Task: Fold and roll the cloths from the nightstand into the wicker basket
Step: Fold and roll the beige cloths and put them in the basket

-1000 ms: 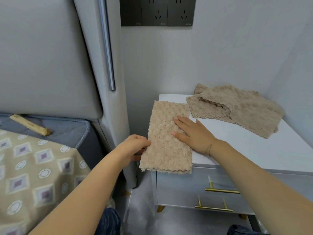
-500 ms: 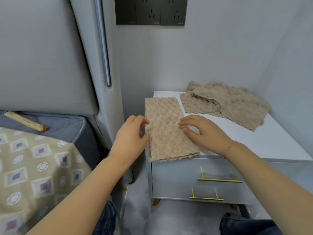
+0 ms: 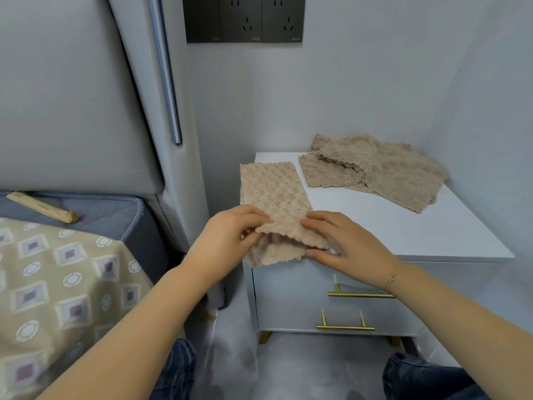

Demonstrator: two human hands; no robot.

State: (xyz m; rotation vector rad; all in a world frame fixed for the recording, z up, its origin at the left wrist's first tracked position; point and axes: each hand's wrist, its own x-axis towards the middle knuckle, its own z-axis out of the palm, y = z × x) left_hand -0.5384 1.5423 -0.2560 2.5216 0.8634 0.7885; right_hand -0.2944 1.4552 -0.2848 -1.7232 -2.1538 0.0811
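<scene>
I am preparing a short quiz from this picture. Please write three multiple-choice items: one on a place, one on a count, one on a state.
1. Where is the cloth pile?
A. on the bed
B. at the back of the nightstand
C. on the floor

2. How many gold handles show?
A. two
B. one
C. four

3. The near cloth is:
A. fully rolled
B. flat
C. lifted at its near end

Key:
1 B: the pile lies on the nightstand.
2 A: handles and.
3 C: left hand and right hand pinch the cloth.

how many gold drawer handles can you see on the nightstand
2. The upper handle is on the top drawer front, its right end hidden behind the right hand's wrist; the lower handle is on the drawer below, fully visible. Neither hand touches them.
</scene>
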